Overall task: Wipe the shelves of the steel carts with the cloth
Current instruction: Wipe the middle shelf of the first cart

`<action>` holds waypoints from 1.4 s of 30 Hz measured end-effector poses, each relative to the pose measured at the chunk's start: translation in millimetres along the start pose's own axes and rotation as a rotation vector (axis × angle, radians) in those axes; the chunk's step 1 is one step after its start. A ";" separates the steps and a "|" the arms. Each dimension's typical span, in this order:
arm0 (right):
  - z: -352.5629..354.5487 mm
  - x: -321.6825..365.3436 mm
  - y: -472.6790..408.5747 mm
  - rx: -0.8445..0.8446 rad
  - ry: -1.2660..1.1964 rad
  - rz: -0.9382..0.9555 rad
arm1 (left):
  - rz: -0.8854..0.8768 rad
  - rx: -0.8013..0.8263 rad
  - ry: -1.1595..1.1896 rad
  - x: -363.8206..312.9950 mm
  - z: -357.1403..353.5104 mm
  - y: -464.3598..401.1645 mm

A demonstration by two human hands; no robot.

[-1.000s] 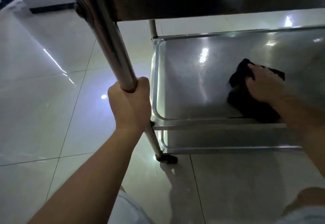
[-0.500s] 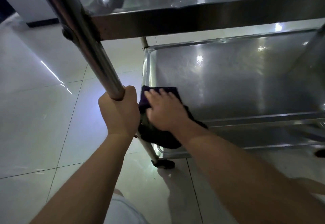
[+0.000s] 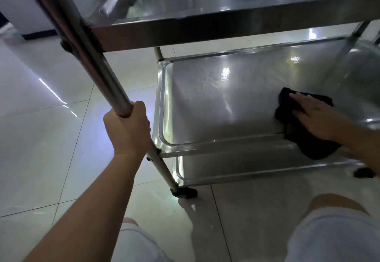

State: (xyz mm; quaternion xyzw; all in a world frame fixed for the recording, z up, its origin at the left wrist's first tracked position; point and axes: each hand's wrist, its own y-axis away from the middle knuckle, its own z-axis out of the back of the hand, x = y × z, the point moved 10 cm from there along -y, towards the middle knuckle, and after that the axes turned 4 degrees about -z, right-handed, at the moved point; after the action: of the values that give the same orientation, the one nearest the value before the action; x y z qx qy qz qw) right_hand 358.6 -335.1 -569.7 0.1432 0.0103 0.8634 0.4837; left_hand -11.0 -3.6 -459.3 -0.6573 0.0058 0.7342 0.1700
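Nearest to me are my two knees in pale shorts (image 3: 337,235), over the glossy tiled floor (image 3: 41,159). My left hand (image 3: 128,130) is wrapped tight around the cart's slanted steel post (image 3: 98,64), fingers and thumb curled fully about the tube just above the middle shelf's corner. Below it the post runs down to a black caster (image 3: 184,192) on the tiles, beside the bottom shelf (image 3: 236,169).

Further out, my right hand (image 3: 316,115) lies flat on the dark cloth (image 3: 308,142), fingers straight and together, pressing it down rather than gripping it. The cloth sits at the right front of the middle shelf (image 3: 205,105) and drapes over the shelf's front rim (its lower fold hangs in front of the bottom shelf). The rest of that shelf's steel shows bright glints.

Beyond and above, the top shelf (image 3: 226,25) crosses the view, its surface blurred with reflections.
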 end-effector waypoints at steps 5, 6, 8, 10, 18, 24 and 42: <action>9.9 -38.5 -24.5 -0.019 0.011 -0.191 | -0.036 0.012 -0.004 -4.8 -1.8 1.0; 6.9 -23.6 -31.4 -0.033 0.017 -0.191 | -0.041 0.014 0.001 -5.5 -1.9 1.1; -0.3 19.5 -48.7 -0.062 0.016 -0.171 | -0.047 0.014 0.000 -4.3 -2.2 0.0; -13.9 85.0 -64.9 -0.055 0.001 -0.107 | -0.048 0.010 0.001 -1.8 -1.7 -1.3; -94.4 382.5 -34.5 0.065 -0.047 0.401 | -0.053 -0.018 0.030 0.1 -1.1 -4.6; -110.4 407.6 13.5 0.083 -0.050 0.584 | -0.031 -0.046 0.045 3.8 1.1 -5.9; -6.8 14.4 -21.4 -0.066 -0.032 0.098 | -0.038 -0.008 -0.093 2.2 2.5 8.2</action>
State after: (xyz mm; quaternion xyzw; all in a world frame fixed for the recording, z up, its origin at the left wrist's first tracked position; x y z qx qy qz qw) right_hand 367.6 -310.9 -576.1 0.1411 -0.0329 0.8834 0.4456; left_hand -15.7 -10.2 -462.8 -0.6233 -0.0177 0.7604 0.1815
